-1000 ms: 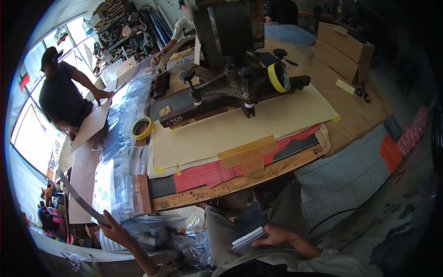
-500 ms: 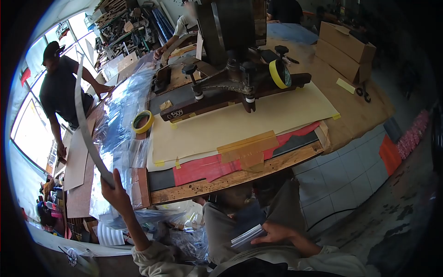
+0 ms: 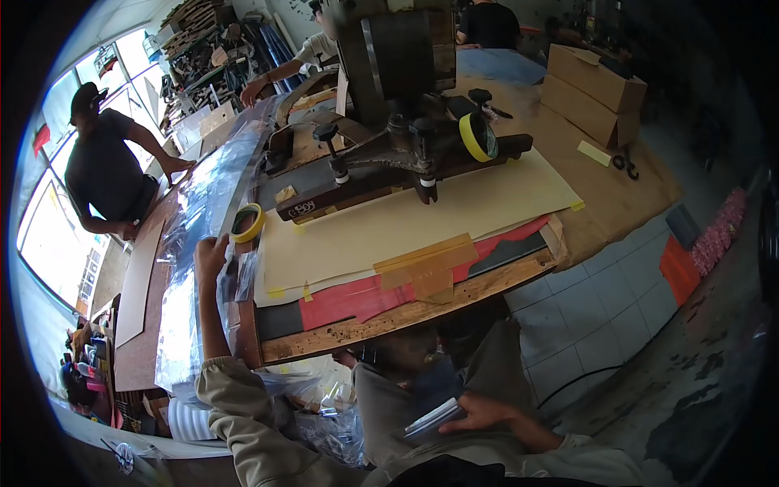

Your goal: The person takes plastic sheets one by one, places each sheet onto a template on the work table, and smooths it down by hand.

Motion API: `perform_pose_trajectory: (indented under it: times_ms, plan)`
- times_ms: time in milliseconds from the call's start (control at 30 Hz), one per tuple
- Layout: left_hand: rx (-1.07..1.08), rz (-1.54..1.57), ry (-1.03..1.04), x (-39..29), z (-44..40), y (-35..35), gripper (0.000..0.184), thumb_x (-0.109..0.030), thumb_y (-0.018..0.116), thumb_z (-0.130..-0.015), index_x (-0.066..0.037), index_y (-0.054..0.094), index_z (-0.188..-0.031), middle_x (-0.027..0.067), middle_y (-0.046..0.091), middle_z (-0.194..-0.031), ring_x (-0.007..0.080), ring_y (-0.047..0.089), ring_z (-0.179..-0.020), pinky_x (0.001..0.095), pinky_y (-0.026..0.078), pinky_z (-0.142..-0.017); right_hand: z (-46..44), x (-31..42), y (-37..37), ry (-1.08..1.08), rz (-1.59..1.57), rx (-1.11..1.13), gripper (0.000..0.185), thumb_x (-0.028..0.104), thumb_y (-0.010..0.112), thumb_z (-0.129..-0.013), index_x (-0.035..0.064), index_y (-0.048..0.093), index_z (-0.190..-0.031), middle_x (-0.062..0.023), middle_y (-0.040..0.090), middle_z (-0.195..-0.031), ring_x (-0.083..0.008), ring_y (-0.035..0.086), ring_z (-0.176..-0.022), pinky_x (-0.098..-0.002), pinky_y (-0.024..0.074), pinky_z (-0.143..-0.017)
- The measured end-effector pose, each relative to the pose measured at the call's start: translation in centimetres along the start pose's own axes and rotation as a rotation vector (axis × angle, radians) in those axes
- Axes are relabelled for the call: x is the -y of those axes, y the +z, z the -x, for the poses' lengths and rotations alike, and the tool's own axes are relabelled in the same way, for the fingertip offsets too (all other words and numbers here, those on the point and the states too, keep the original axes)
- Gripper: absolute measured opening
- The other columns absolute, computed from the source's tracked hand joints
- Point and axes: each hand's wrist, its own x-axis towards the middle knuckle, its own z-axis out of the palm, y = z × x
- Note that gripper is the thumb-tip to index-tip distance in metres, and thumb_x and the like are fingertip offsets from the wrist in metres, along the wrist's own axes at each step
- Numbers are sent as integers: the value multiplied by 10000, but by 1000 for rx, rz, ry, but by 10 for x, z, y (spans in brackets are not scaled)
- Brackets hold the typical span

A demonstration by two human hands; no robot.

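Right hand [image 3: 483, 412]: gripping strips [image 3: 431, 417], lower centre; long axis rising rightward.
Left hand [image 3: 210, 258]: curled, contents unclear; tape [image 3: 259, 225] nearby, upper right.

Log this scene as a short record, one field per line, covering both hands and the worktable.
Left hand: raised near a yellow tape roll; whether it grips anything cannot be told
Right hand: holding pale strips over the lap
Worktable front: cream sheet over red material
Across the sheet: dark bar, second tape roll against it
Table's far right: cardboard boxes, scissors
Nearby: person in dark shirt by the windows
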Motion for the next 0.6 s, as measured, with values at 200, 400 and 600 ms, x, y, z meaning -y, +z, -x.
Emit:
perform_pose_trajectory:
  times_ms: [200,400,600]
  plan:
    - [-125,54,1,-7,12,0,408,-377,612,-732,30,639,-760,95,551,-495,168,576,-463,295,452,-516,0,-4,3,46,-6,84,537,459,648,-720,-72,568,-713,-189,582,-645,-241,582,-610,-337,443,-581]
    - [-137,57,-1,-16,15,3,386,-350,599,-749,33,639,-773,93,563,-508,167,586,-466,293,460,-516,3,-5,3,120,38,112,560,476,642,-718,-78,558,-693,-194,575,-629,-264,579,-600,-346,444,-581]
    - [-175,135,30,-14,15,3,358,-312,583,-769,37,629,-828,98,583,-539,159,595,-481,282,459,-527,-3,-17,8,119,54,140,556,470,641,-720,-79,558,-700,-197,580,-651,-267,583,-623,-352,442,-593]
